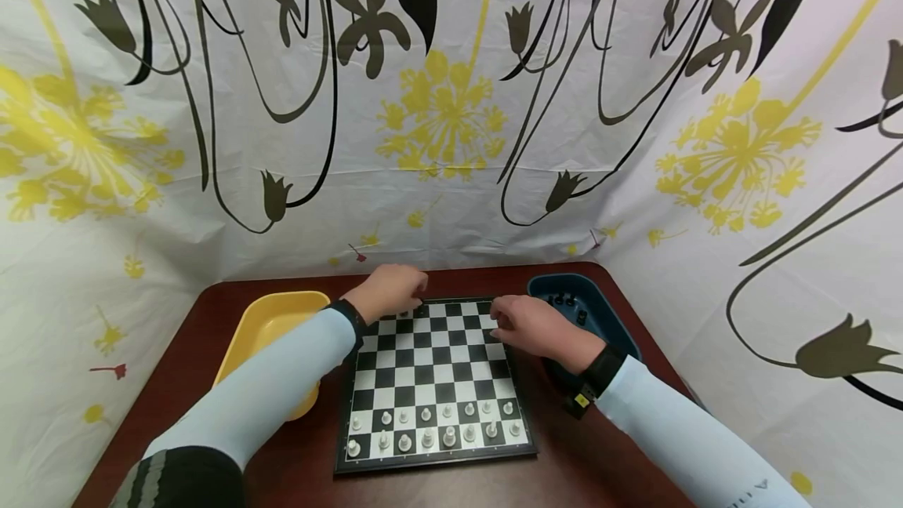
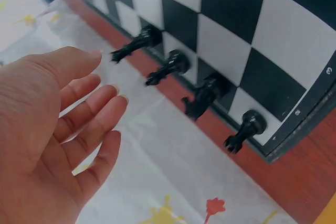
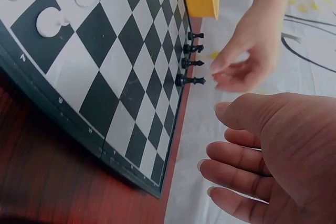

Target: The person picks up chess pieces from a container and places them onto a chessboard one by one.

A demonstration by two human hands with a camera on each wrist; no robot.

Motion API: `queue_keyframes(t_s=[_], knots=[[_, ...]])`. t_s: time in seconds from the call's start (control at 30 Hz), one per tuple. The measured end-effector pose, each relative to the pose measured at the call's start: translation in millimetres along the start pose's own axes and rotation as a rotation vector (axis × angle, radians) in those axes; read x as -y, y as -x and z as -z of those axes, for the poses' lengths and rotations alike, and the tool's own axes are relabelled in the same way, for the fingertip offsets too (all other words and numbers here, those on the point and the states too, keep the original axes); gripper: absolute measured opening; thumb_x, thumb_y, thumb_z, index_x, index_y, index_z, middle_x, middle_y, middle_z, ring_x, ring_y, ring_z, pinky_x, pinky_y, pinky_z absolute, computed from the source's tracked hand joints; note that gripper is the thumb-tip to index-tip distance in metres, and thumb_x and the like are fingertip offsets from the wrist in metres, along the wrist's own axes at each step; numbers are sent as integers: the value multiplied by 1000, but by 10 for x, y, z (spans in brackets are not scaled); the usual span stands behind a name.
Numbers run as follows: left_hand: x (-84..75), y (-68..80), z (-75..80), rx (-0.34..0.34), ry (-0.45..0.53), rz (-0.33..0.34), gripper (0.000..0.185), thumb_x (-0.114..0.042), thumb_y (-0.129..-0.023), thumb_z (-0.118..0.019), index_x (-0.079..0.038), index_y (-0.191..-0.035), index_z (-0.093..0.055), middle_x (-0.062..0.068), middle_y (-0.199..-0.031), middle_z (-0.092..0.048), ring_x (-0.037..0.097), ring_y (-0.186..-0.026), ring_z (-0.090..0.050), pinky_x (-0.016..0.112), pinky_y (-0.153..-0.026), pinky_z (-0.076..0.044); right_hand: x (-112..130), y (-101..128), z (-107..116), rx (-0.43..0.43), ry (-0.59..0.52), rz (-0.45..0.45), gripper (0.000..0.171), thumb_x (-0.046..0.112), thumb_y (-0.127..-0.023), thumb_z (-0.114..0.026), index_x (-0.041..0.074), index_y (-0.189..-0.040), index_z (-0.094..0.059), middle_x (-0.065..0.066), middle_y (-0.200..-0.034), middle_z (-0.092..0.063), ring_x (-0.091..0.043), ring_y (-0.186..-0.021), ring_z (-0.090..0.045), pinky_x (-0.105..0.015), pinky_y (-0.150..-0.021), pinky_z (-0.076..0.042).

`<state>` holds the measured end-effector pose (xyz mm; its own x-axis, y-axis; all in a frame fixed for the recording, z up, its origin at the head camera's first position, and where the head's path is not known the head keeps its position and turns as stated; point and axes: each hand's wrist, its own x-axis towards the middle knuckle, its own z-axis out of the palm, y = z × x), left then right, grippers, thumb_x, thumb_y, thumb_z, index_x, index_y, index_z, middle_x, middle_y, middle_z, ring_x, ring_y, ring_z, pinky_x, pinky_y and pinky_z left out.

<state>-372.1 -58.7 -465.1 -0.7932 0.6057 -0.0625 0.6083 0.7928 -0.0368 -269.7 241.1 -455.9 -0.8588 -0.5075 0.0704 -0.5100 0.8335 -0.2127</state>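
— Four small glossy black chess pieces [image 2: 173, 66] stand in a row on the far edge squares of the flat black-and-white checkered chessboard [image 1: 430, 367]. What's to the left of it?

— An oblong yellow plastic tray [image 1: 264, 328] on the dark red-brown wooden table [image 1: 212, 312], partly covered by the pale blue sleeve [image 1: 282, 375]. Then the left hand [image 1: 391, 288], at the board's far left corner.

— Is it holding a piece?

— No. In the left wrist view the left hand's fingers [image 2: 89, 129] are spread and relaxed, gripping nothing, with the black pieces just beside the fingertips but apart from them. The head view hides those pieces under the hand.

— And the near side of the board?

— Two rows of small rounded white chess pieces [image 1: 430, 426], smooth and shiny.

— The right hand [image 1: 536, 328]?

— It hovers over the board's far right corner, fingers loosely extended and slightly parted, empty; the black row lies well to its left. Behind it sits a dark blue plastic tray [image 1: 607, 312], half hidden by the wrist, with a few black pieces inside, too small to identify. Wrinkled white sheeting printed with yellow flowers [image 1: 451, 116] walls it all in.
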Motion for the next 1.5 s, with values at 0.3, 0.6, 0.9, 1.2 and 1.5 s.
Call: queue_keyframes(t_s=[0.3, 0.6, 0.9, 1.2, 1.5], knots=[[159, 646, 201, -95, 99, 70, 42, -37, -103, -82, -13, -136, -73, 5, -130, -74, 25, -115, -72, 47, -100, -60, -257, 148, 122, -6, -50, -66, 17, 24, -103, -82, 14, -114, -73, 7, -93, -67, -9, -79, -62, -34, -70, -57], [572, 1489, 120, -187, 230, 176, 46, -32, -102, -81, -4, -138, -71, 15, -134, -72, 37, -123, -70, 58, -104, -57, -650, 415, 255, -13, -141, -159, 35, 23, -106, -78, 4, -134, -72, -13, -122, -77, -28, -111, -74, -50, -91, -64], [805, 2080, -99, -212, 270, 271, 53, -31, -99, -85, -1, -140, -69, 24, -141, -68, 47, -135, -61, 68, -110, -51, -897, 557, 270, -25, -172, -195, 32, 20, -107, -76, 3, -135, -72, -12, -126, -75, -32, -113, -75, -52, -92, -64], [842, 2207, -239, -212, 305, 294, 52, -29, -99, -85, 0, -139, -69, 28, -143, -66, 49, -135, -60, 69, -107, -52, -994, 557, 252, -17, -169, -224, 34, 21, -106, -78, 3, -134, -72, -14, -127, -76, -32, -111, -76, -50, -89, -65], [828, 2187, -249, -224, 302, 291, 51, -28, -98, -85, -1, -139, -70, 26, -141, -68, 49, -134, -61, 69, -109, -51, -1201, 432, 256, -11, -109, -213, 31, 18, -105, -78, 0, -130, -73, -17, -117, -76, -30, -103, -74, -52, -86, -63]])
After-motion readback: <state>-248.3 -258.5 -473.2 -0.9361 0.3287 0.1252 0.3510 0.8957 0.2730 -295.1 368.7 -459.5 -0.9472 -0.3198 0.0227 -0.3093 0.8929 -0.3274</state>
